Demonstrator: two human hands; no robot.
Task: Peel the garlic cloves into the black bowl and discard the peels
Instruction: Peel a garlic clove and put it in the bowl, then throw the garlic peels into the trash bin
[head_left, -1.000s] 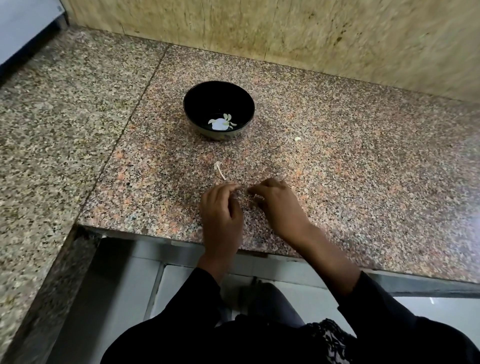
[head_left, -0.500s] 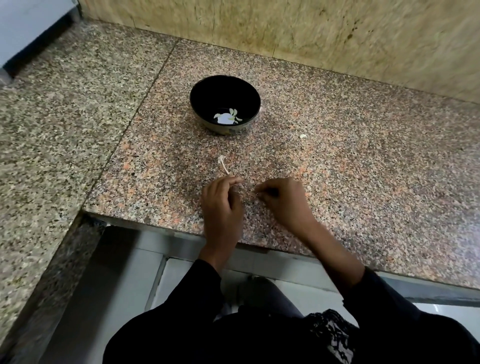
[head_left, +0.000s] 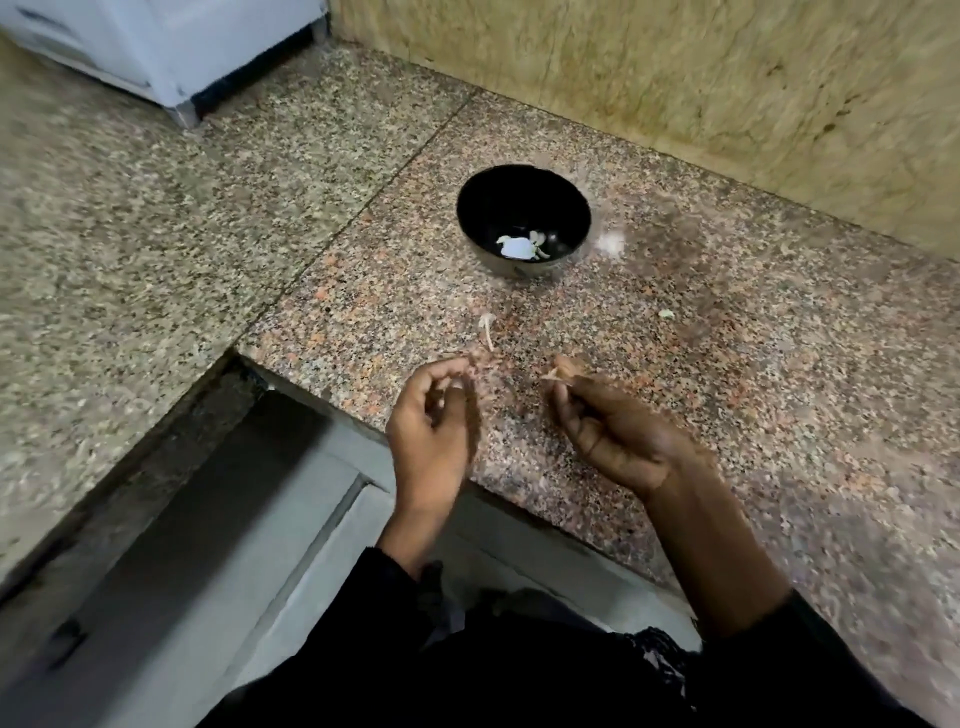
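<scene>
The black bowl (head_left: 523, 218) stands on the pinkish granite counter (head_left: 727, 364) with a few pale peeled garlic cloves (head_left: 519, 247) inside. My left hand (head_left: 431, 421) hovers over the counter's front edge with its fingers curled. Its thumb and fingertips pinch a thin, blurred scrap that looks like garlic peel (head_left: 457, 358). My right hand (head_left: 613, 431) is a hand's width to the right and pinches a tan piece of garlic peel (head_left: 560, 370) at its fingertips. Both hands are well short of the bowl.
A loose strip of peel (head_left: 487, 328) lies on the counter between my hands and the bowl, and a small pale bit (head_left: 666, 314) lies further right. A tiled wall (head_left: 727, 104) backs the counter. A white appliance (head_left: 171, 47) stands at the far left.
My hands were fingertip to fingertip low on the counter; they have now pulled apart and lifted, each with a scrap. The camera view has shifted to the left.
</scene>
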